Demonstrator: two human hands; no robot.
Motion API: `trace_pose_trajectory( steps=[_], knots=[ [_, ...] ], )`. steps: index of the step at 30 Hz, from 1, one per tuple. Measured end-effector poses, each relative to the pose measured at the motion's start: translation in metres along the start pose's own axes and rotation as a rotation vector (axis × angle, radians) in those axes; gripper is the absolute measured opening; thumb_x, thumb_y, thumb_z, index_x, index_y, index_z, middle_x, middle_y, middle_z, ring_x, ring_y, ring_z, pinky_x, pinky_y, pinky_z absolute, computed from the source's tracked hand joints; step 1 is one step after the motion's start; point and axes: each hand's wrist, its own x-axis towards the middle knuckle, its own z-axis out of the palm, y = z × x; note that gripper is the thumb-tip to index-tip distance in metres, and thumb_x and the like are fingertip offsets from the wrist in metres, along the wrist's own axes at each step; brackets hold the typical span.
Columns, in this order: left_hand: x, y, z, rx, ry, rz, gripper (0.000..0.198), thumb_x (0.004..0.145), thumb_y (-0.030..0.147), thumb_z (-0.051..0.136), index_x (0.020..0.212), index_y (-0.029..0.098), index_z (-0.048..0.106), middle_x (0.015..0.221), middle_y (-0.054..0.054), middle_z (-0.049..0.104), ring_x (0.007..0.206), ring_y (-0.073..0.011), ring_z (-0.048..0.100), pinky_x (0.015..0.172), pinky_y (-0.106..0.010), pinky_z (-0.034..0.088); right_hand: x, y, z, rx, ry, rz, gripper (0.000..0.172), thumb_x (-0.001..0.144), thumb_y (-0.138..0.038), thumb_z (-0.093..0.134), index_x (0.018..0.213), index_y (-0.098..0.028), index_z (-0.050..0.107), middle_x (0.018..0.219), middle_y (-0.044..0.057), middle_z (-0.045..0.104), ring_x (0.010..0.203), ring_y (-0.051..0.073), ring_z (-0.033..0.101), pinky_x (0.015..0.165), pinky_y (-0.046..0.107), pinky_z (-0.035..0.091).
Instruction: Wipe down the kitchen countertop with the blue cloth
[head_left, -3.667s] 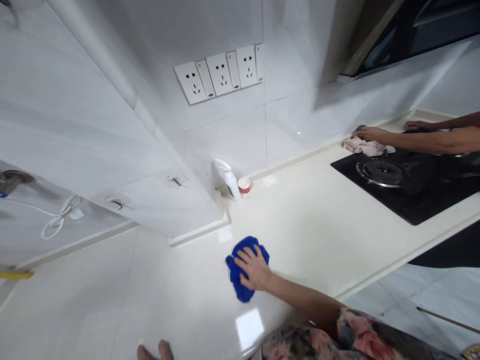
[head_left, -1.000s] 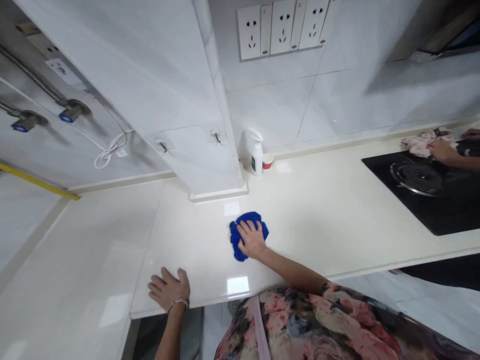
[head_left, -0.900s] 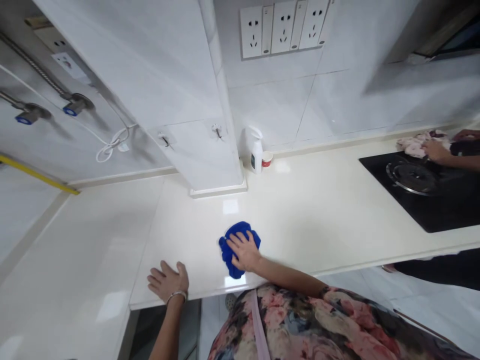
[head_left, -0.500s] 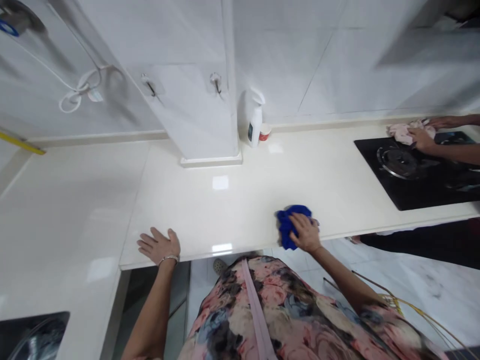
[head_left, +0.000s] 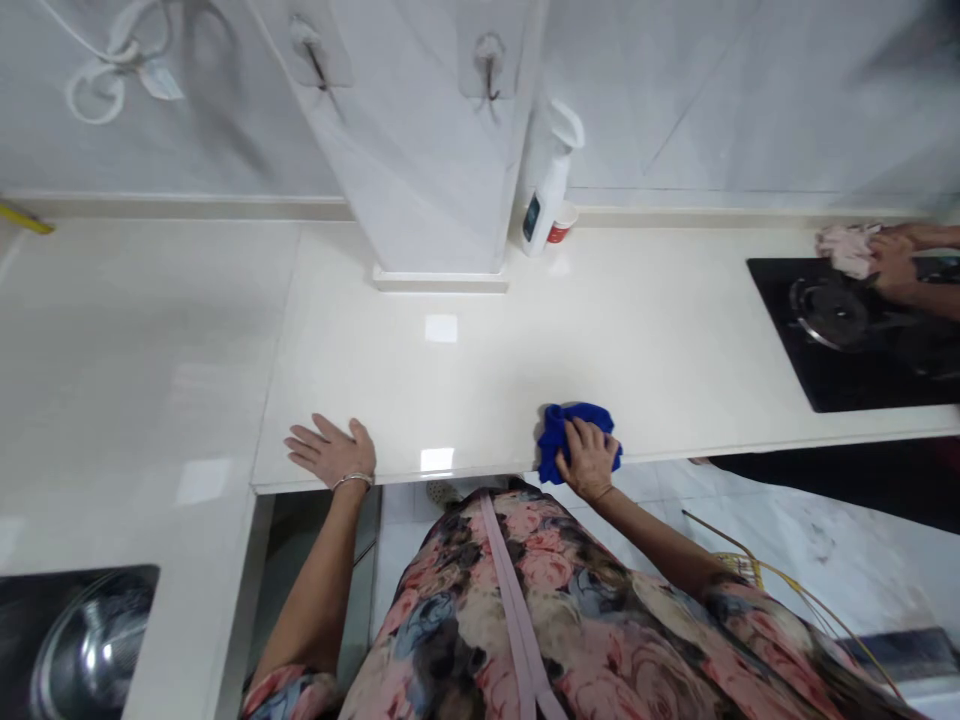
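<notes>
The right hand (head_left: 589,460) gripped a bunched blue microfibre cloth (head_left: 555,440) against the glossy cream stone counter (head_left: 420,380). At 9 o'clock from it, the left hand (head_left: 330,450) lay open, fingers spread, holding nothing.

A kitchen — countertop (head_left: 420,380), gas hob (head_left: 829,310), steel sink (head_left: 82,650) (lower left)

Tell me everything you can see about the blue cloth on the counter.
The blue cloth is a bright, soft-looking piece of fabric, possibly microfibre, though the weave is too small to tell. It is bunched into a crumpled wad with uneven folds, and no label or hem can be made out. It lies at the front edge of the cream, glossy countertop. The person's right hand presses down on top of it, covering its middle and right side, with the fingers curled over the fabric.
</notes>
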Motion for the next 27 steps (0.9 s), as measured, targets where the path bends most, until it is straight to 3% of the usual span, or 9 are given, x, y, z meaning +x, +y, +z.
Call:
trace_pose_trajectory(
  steps=[9, 12, 14, 17, 20, 27],
  knots=[
    [-0.002, 0.003, -0.007, 0.011, -0.043, -0.051, 0.076, 0.106, 0.045, 0.042, 0.164, -0.002, 0.028, 0.172, -0.036, 0.01, 0.162, -0.05, 0.0, 0.126, -0.074, 0.009, 0.071, -0.214, 0.028, 0.256, -0.214, -0.72, 0.064, 0.098, -0.038, 0.052, 0.157, -0.017, 0.048, 0.16, 0.017, 0.049, 0.14, 0.04, 0.039, 0.118, 0.066, 0.021],
    [0.0, -0.001, -0.008, 0.013, -0.034, -0.075, 0.07, 0.107, 0.042, 0.041, 0.162, 0.0, 0.036, 0.171, -0.035, 0.017, 0.162, -0.049, 0.006, 0.127, -0.071, 0.013, 0.092, -0.263, 0.031, 0.277, -0.261, -0.881, 0.064, 0.097, -0.036, 0.054, 0.156, -0.015, 0.048, 0.161, 0.017, 0.048, 0.143, 0.039, 0.037, 0.121, 0.068, 0.018],
    [0.001, -0.005, -0.008, 0.009, -0.026, -0.092, 0.066, 0.107, 0.04, 0.041, 0.161, 0.002, 0.041, 0.171, -0.033, 0.021, 0.162, -0.0476, 0.01, 0.128, -0.068, 0.015, 0.099, -0.278, 0.032, 0.286, -0.266, -0.921, 0.063, 0.096, -0.035, 0.056, 0.155, -0.014, 0.049, 0.161, 0.017, 0.048, 0.143, 0.039, 0.037, 0.121, 0.068, 0.018],
    [0.002, -0.008, -0.008, 0.001, -0.013, -0.088, 0.066, 0.106, 0.04, 0.043, 0.161, 0.003, 0.042, 0.171, -0.033, 0.022, 0.162, -0.0464, 0.011, 0.128, -0.067, 0.016, 0.101, -0.273, 0.036, 0.315, -0.234, -0.953, 0.061, 0.097, -0.034, 0.056, 0.154, -0.015, 0.05, 0.16, 0.017, 0.05, 0.144, 0.036, 0.037, 0.122, 0.065, 0.018],
    [0.0, -0.006, -0.008, 0.0, -0.011, -0.068, 0.07, 0.105, 0.042, 0.045, 0.162, 0.002, 0.038, 0.171, -0.033, 0.019, 0.162, -0.0471, 0.008, 0.128, -0.068, 0.013, 0.098, -0.246, 0.036, 0.339, -0.189, -0.953, 0.059, 0.098, -0.035, 0.055, 0.154, -0.016, 0.051, 0.158, 0.016, 0.053, 0.144, 0.035, 0.039, 0.122, 0.061, 0.019],
    [-0.006, 0.004, -0.008, 0.006, -0.055, -0.114, 0.072, 0.104, 0.04, 0.048, 0.163, -0.001, 0.035, 0.172, -0.034, 0.016, 0.162, -0.0479, 0.004, 0.13, -0.065, 0.009, 0.076, -0.134, 0.021, 0.231, -0.055, -0.797, 0.053, 0.098, -0.034, 0.053, 0.149, -0.025, 0.058, 0.152, 0.012, 0.06, 0.139, 0.034, 0.048, 0.119, 0.055, 0.023]
  ],
)
